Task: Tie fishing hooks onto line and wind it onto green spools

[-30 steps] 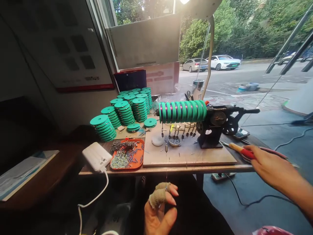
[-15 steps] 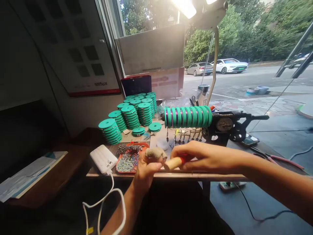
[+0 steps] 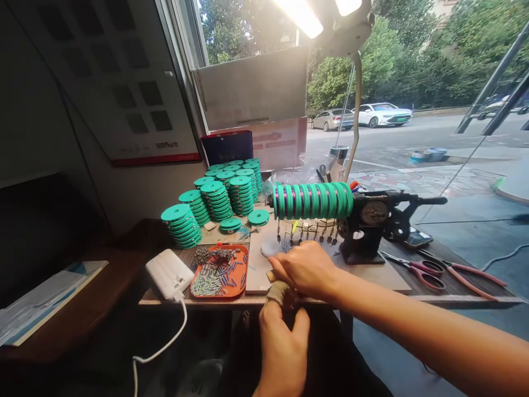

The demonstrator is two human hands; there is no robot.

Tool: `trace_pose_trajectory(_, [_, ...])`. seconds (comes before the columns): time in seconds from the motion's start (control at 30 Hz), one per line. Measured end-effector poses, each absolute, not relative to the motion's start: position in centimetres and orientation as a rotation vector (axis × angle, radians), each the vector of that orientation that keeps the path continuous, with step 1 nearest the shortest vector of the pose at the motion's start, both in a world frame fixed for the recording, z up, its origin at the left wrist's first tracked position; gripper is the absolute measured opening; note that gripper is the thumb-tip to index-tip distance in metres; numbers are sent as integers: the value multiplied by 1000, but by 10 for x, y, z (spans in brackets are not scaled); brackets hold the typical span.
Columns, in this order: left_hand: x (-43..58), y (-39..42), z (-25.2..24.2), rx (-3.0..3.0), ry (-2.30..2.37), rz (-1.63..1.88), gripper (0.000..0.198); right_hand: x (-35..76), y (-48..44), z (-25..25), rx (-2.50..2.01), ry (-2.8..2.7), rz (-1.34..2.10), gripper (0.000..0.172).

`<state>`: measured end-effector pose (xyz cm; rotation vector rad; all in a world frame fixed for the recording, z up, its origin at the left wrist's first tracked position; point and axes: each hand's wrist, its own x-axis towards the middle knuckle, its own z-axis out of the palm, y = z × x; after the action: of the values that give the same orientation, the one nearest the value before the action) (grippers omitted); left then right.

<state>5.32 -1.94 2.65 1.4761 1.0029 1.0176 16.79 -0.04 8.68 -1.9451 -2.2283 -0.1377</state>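
My right hand [image 3: 308, 267] is closed around a short wooden stick [image 3: 270, 275], whose pale end pokes out at its left. Just below, my left hand [image 3: 285, 336] meets it at the table's front edge; a tan wrap [image 3: 278, 292] covers one of its fingers. Whatever lies between the two hands is hidden. Behind them, a row of green spools [image 3: 313, 200] sits on the shaft of a black winding machine [image 3: 363, 242], with small dark weights [image 3: 316, 237] hanging below.
An orange tray [image 3: 243, 289] holds small tubes and metal parts. A white power bank [image 3: 168, 273] with a cable is left of it. Stacked green spools [image 3: 215, 201] stand behind. Scissors [image 3: 427, 273] and pliers [image 3: 475, 281] lie at the right. A lamp [image 3: 355, 121] rises behind.
Both hands have come closer together. My left hand has moved right and down, uncovering the orange tray; my right hand has turned over, and the stick now shows at its left. The view has shifted slightly.
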Motion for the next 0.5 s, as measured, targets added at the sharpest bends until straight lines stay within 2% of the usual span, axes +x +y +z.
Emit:
trace_pose_trajectory(0.17, [51,-16,30,1535,1019,1036,21,170,6,86,-1950,-2198,-207,52])
trace_pose_trajectory(0.3, [40,-16,34,1516,869,1111,7,181,-9,99,-1860,-2250,-158,46])
trace_pose_trajectory(0.43, [31,-17,36,1188,743,1171,19,206,-51,106,-1786,-2080,-318,48])
trace_pose_trajectory(0.5, [30,-19,35,1043,655,1113,20,224,-79,98,-1933,-1847,-414,47])
